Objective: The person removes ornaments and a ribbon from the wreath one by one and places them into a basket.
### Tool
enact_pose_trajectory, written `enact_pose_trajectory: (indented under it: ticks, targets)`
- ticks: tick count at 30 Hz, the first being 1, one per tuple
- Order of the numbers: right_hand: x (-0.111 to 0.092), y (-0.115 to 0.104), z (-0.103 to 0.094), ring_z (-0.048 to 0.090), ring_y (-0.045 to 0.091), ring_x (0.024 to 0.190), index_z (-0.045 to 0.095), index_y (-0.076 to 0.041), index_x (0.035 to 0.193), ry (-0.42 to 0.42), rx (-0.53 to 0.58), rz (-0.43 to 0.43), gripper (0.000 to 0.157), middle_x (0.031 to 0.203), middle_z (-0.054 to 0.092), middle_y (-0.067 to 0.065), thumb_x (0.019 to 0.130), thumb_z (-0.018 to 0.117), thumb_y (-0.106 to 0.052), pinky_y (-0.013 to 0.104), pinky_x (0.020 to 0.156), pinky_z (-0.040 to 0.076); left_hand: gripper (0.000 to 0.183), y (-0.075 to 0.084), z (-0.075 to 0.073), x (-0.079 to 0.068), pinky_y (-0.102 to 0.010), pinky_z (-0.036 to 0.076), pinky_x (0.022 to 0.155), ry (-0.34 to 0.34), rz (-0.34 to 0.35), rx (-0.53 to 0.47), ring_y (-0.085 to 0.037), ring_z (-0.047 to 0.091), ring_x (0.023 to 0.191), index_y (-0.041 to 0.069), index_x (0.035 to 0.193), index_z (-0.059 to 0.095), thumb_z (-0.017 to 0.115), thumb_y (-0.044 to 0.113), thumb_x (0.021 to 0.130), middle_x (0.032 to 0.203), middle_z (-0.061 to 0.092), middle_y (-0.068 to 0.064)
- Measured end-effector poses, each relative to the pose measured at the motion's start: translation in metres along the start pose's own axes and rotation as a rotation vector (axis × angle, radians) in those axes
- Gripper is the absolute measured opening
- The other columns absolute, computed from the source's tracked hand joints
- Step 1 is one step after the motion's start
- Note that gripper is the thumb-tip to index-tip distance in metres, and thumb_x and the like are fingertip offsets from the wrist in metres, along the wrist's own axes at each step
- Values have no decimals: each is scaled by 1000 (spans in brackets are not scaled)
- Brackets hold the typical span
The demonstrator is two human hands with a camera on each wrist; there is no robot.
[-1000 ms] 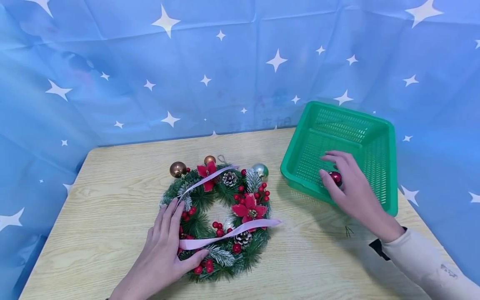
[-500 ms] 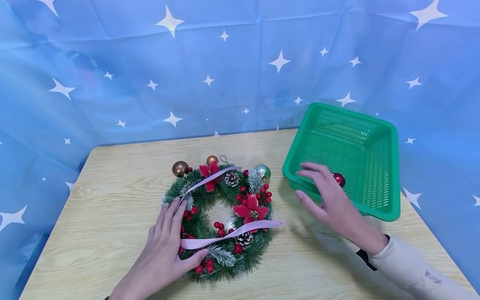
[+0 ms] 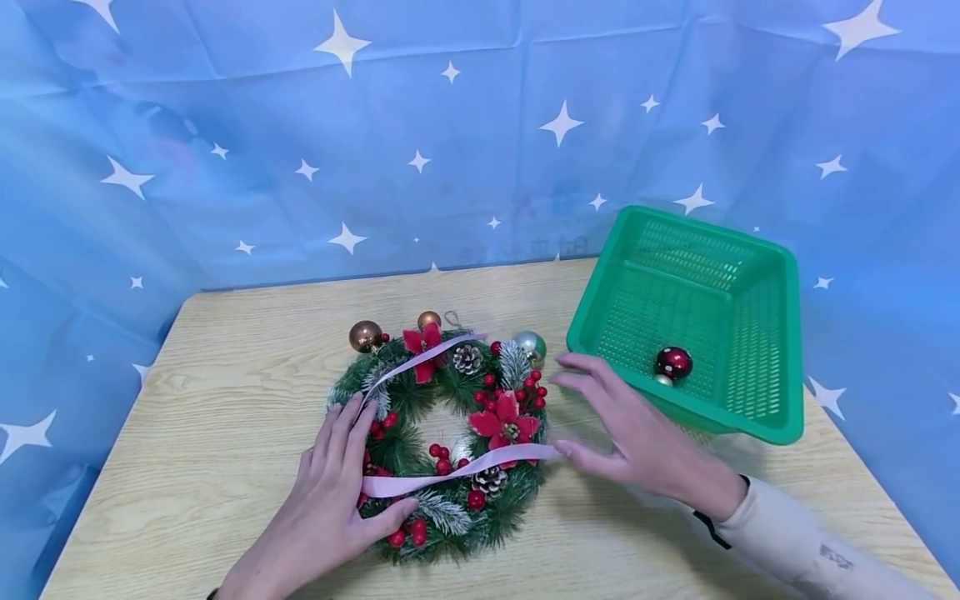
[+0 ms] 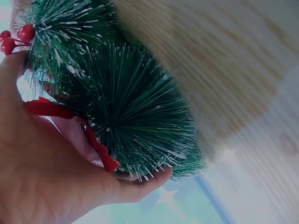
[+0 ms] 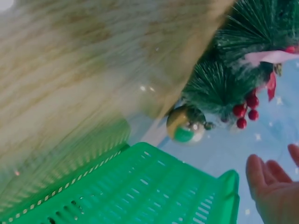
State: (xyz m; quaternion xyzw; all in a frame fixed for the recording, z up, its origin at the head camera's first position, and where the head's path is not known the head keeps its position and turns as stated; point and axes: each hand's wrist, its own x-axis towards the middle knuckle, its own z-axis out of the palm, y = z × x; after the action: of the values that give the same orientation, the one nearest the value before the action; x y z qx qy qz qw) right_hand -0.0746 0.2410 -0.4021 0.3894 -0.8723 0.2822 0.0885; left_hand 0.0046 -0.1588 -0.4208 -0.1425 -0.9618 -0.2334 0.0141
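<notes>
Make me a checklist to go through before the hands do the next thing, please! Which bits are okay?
1. Left hand on the wreath: ok, it rests on the left side.
2. Right hand free: ok, it holds nothing.
3. Right hand clear of the ribbon: cannot tell, the thumb is right by one end but touching isn't clear.
4. Ribbon ends tucked in: not ok, one pokes out past the wreath's right edge.
5. Red ball inside the basket: ok, it's near the front.
6. Basket fully on the table: cannot tell, its right side hides the table's edge.
</notes>
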Motion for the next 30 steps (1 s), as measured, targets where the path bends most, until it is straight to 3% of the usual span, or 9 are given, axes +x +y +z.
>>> enact_pose_trajectory:
  ticks: [9, 17, 25, 30]
  targets:
    - [-1, -3, 18, 34, 32, 158, 43, -19, 166, -129, -11, -11, 92, 176, 30, 7, 94, 80, -62, 67, 109, 47, 121, -4, 1, 2, -85, 32, 106, -1, 33, 11, -55, 14, 160, 16, 177, 12, 75, 75, 91, 180, 12, -14]
    - [5, -4, 32, 26, 35, 161, 37, -21, 170, -173, 5, 1, 98, 177, 26, 5, 94, 76, -69, 70, 113, 41, 121, -9, 0, 4, -85, 34, 104, 0, 71, 24, -55, 15, 160, 15, 177, 12, 75, 73, 92, 180, 12, -14]
    - [8, -6, 44, 38, 30, 155, 40, -18, 168, -146, -34, 21, 97, 177, 27, 4, 94, 73, -72, 62, 106, 51, 121, -7, 1, 4, -83, 30, 108, -8, 36, 13, -53, 13, 161, 19, 177, 10, 73, 76, 92, 181, 11, -14]
    - [10, -9, 48, 44, 33, 149, 44, -14, 165, -116, -74, 11, 94, 175, 31, 8, 95, 74, -70, 55, 99, 58, 115, -4, -2, -1, -82, 26, 110, 27, 23, -15, -50, 10, 162, 17, 177, 12, 75, 68, 95, 181, 10, -15]
